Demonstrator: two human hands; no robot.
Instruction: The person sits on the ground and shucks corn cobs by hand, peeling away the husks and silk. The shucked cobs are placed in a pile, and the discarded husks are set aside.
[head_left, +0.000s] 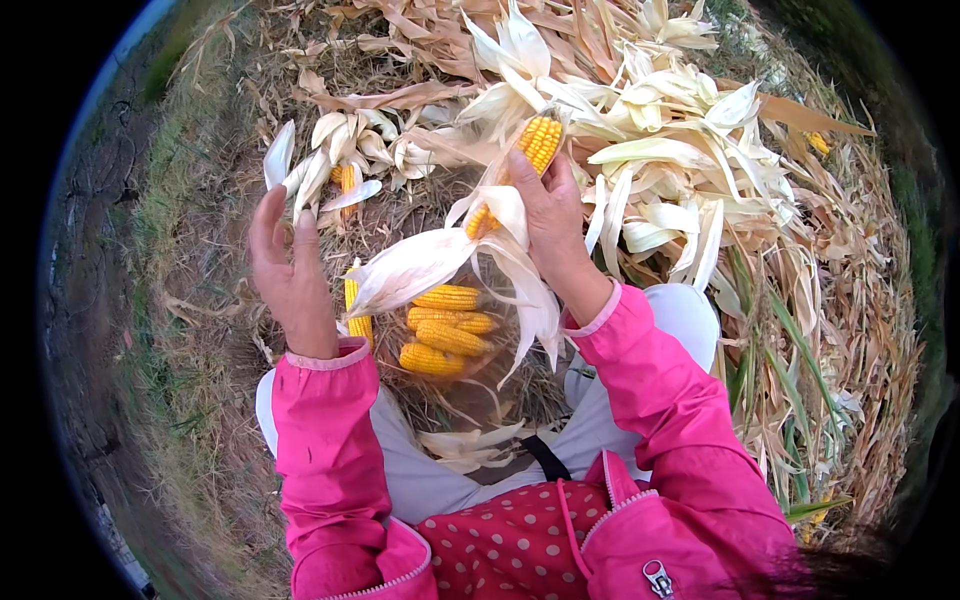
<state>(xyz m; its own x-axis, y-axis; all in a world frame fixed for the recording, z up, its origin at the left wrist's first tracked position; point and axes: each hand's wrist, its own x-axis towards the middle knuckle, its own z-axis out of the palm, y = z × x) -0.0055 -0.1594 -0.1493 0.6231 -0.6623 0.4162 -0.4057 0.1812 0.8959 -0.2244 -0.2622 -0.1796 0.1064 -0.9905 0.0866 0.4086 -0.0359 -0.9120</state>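
Note:
In my right hand (551, 202) is an ear of corn (540, 142), its yellow kernels bare near the top. Pale husk leaves (420, 266) hang from around my right hand, with more kernels showing between them. My left hand (289, 262) is raised to the left with thumb and fingers apart, holding nothing, near a partly husked ear (348, 187) on the ground. Several bare yellow corn cobs (450, 337) lie side by side between my legs, below the hanging husk. Another bare cob (360, 307) lies just right of my left wrist.
A large heap of peeled husks (675, 165) spreads ahead and to the right. Dry corn stalks and leaves (840, 285) cover the far right. Dry grass and soil (202, 247) stretch along the left. My bent legs (427, 465) frame the cobs, with loose husk pieces (469, 446) between them.

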